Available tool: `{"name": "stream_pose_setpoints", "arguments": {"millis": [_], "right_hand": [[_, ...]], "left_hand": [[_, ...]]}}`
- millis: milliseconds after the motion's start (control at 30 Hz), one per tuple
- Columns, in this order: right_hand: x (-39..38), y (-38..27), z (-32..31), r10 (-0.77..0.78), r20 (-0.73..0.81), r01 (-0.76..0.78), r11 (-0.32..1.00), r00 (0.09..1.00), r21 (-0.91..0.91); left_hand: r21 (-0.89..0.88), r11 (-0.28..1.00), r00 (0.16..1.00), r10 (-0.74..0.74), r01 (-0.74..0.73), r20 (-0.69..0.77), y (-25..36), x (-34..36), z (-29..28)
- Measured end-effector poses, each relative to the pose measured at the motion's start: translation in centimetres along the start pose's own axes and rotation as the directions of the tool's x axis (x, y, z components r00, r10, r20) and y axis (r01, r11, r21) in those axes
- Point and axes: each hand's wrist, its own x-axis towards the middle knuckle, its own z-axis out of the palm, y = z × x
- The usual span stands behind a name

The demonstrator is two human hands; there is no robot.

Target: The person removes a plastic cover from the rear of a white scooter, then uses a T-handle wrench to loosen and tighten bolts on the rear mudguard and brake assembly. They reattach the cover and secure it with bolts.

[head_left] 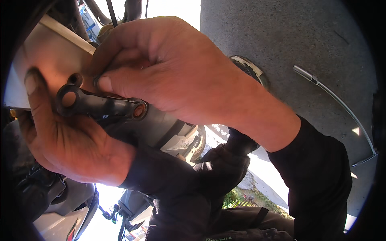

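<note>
Over the palm of my left hand [76, 144] lies a black metal linkage arm [100, 105] with a round eye at each end. The fingers of that hand curl around its left end, and one fingertip stands up beside it. Rust-brown shows inside the right eye. Just behind the left eye is a short, tube-like dark piece [75, 80]; whether it belongs to the arm I cannot tell. My right hand [169, 68] reaches across from the right, with thumb and fingers pinched together above the arm. A dark edge shows at the thumb tip, too hidden to name.
On the grey concrete floor [273, 32] at the right lies a long, thin metal socket wrench [348, 104] with a crossbar. A pale panel [48, 50] stands behind my hands. Motorcycle parts [68, 201] fill the lower left. A round, worn-rimmed object [251, 66] sits beyond my right wrist.
</note>
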Motion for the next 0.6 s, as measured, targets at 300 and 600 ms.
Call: {"name": "stream_pose_setpoints", "arguments": {"millis": [300,600], "right_hand": [[0.9,-1.6,1.1,-0.062,-0.072,0.054,0.993,0.995,-0.109],[1.7,-1.1,1.2,-0.405,0.043,0.338,0.694,0.913,-0.635]], "left_hand": [[0.036,0.996,0.996,0.086,-0.087,0.025,0.7,0.1,0.5],[0.091,0.984,0.985,0.145,-0.153,0.096,-0.4,1.3,-0.8]]}}
